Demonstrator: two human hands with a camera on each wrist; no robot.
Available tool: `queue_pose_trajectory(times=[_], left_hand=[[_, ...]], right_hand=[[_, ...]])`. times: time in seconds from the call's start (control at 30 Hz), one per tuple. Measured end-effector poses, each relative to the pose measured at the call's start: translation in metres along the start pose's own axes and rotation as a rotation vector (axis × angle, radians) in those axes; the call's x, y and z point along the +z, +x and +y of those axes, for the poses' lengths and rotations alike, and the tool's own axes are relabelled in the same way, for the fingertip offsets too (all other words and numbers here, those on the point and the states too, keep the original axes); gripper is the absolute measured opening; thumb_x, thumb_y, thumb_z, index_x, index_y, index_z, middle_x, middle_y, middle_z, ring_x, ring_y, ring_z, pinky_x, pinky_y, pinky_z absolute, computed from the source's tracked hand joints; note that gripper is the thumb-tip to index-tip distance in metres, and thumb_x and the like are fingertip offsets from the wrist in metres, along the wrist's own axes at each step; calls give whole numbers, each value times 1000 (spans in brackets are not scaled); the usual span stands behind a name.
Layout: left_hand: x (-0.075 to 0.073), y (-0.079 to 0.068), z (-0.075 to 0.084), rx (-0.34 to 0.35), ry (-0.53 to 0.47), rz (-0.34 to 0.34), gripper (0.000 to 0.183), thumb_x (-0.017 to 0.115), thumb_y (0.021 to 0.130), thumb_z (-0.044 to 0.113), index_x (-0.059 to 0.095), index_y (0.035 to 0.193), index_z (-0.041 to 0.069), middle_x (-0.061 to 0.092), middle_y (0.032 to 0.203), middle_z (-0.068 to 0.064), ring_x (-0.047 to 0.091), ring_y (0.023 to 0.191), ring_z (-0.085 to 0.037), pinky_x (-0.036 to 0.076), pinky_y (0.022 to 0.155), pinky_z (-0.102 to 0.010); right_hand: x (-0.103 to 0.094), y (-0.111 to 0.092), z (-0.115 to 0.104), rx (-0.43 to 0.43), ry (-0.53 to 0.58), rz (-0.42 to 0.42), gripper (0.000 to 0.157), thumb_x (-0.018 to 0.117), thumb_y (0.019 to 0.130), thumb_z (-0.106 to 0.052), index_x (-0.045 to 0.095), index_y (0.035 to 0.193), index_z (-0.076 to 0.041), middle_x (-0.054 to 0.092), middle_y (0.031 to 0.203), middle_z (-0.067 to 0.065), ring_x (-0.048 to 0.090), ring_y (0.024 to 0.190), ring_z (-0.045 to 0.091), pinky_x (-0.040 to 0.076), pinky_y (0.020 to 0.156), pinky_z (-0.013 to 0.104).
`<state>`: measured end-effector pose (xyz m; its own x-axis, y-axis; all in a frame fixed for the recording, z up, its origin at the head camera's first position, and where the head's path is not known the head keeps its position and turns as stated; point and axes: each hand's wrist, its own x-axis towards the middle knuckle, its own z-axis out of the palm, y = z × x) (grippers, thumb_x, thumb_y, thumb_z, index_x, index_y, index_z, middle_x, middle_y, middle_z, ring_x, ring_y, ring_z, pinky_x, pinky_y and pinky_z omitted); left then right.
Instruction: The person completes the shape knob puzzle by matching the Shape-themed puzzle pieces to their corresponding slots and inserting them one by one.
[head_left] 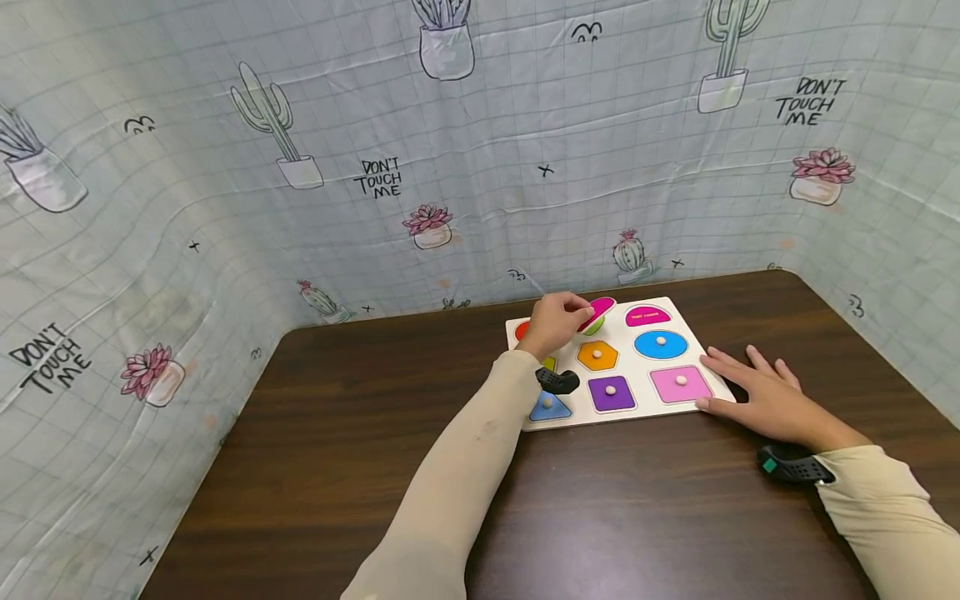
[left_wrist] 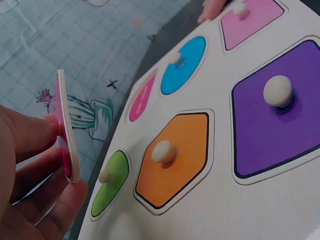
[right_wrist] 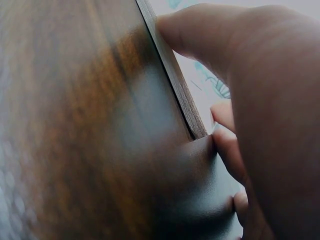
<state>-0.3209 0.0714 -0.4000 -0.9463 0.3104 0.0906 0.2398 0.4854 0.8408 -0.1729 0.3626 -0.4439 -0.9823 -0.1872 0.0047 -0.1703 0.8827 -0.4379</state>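
My left hand [head_left: 553,325] pinches a magenta puzzle piece [head_left: 603,307] above the far side of a white knobbed shape puzzle board [head_left: 628,357]. In the left wrist view the piece [left_wrist: 64,130] stands on edge, its knob side toward the thumb; its full outline is hidden. A magenta recess [head_left: 647,317] with small print shows at the board's far right. The green piece [left_wrist: 111,185] sits in the board just beyond the held piece. My right hand [head_left: 772,402] rests at the board's right edge with fingers extended, the thumb touching the near right corner.
Orange hexagon [head_left: 597,356], blue oval [head_left: 661,344], purple square [head_left: 611,394], pink rectangle [head_left: 681,383] and blue triangle [head_left: 550,407] pieces sit in the board. A dark wooden table [head_left: 360,433] bears it. Printed cloth [head_left: 510,125] hangs behind and at both sides.
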Motion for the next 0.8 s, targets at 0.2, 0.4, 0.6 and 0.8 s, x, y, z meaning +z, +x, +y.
queue_pose_trajectory(times=[0.2,0.4,0.6,0.8], left_hand=[[12,8,1,12,68,-9,10,70,96,21,75,94,14,65,83,7,57,80,-11,47,68,-19],[25,14,10,24,154,-24,11,69,97,22,75,96,14,63,84,7,55,81,-10,45,67,-16],[36,20,13,25,202,4,10,69,97,23,75,97,15,60,88,7,53,84,-9,44,67,-15],[41,23,8,37,208,-6,11,67,98,24,74,100,15,59,92,6,53,84,-9,44,69,-14]], right_hand=[[0,-1,1,-13,18,1,83,65,92,-55,37,155,-8,27,161,21,3,142,61,-7,107,75],[-1,-4,4,-9,21,2,84,65,91,-56,37,155,-9,26,161,21,1,143,60,-8,107,75],[-1,-4,2,-23,13,12,81,66,92,-53,38,154,-9,27,160,21,3,143,61,-6,107,76],[1,-3,-1,-24,17,5,80,67,92,-51,38,154,-7,27,160,22,4,142,62,-6,106,76]])
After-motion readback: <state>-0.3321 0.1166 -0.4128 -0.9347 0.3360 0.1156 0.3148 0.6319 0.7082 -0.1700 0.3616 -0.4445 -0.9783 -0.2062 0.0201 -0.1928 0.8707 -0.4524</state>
